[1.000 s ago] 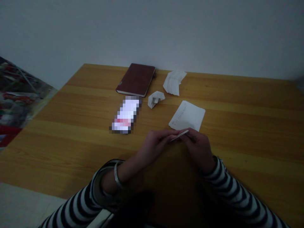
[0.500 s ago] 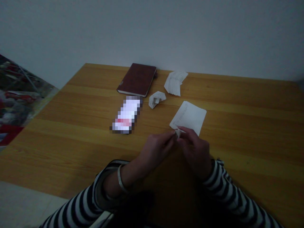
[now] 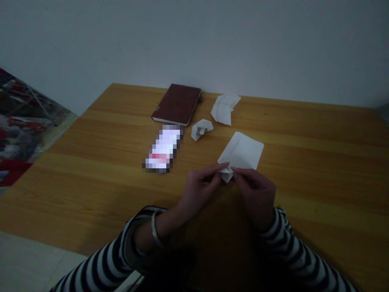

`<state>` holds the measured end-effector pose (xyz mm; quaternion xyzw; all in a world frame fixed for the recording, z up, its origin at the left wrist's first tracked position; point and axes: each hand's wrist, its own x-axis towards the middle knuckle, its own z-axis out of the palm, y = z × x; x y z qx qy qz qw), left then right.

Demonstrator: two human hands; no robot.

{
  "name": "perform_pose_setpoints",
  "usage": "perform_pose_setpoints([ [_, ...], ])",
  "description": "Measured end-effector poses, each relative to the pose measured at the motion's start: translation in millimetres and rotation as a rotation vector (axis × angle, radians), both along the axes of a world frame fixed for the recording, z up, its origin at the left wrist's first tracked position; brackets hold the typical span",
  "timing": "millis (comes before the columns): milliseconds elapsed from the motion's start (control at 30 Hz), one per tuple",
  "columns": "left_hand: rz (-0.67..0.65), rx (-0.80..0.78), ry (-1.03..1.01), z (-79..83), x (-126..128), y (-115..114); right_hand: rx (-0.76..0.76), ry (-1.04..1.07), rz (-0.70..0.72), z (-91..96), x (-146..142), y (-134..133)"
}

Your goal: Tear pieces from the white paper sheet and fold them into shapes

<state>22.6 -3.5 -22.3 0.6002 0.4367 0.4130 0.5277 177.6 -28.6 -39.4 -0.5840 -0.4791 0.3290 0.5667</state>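
A small folded piece of paper (image 3: 226,175) is pinched between my two hands above the wooden table. My left hand (image 3: 201,187) grips its left side with thumb and fingertips. On the opposite side, the fingertips of my right hand (image 3: 257,190) are closed on its edge. Just beyond my hands lies a stack of white paper sheets (image 3: 243,149), its near part hidden by my fingers. Farther off sits a folded paper piece (image 3: 201,129) with an open, curved shape. Behind that is a fanned row of folded papers (image 3: 224,108).
A phone (image 3: 164,148) with a lit, blurred-out screen lies on the table (image 3: 319,162) left of the papers. The brown notebook (image 3: 178,104) rests behind it, near the wall (image 3: 194,40). Cluttered items (image 3: 24,121) show beyond the table's left edge.
My right hand has shifted slightly right, and its fingers now sit at the paper's right edge. More of the folded paper shows between my hands. The view has tilted slightly.
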Motion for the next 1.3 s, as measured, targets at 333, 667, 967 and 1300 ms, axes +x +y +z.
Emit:
perform_pose_setpoints([
  [333,0.053,-0.132,-0.083,-2.6,1.8,4.7,-0.077,0.162,0.151,9.3,-2.2,1.4],
  [667,-0.003,0.172,0.208,-8.9,-0.1,-1.0,-0.245,0.294,0.175,-2.0,2.7,7.0],
  [967,-0.032,0.152,0.162,-6.5,-2.2,4.2,-0.216,0.321,0.26,1.0,2.6,7.6],
  [1300,-0.051,0.276,0.284,-14.7,1.0,-7.0,-0.078,0.133,0.018,4.0,-9.0,-3.1],
])
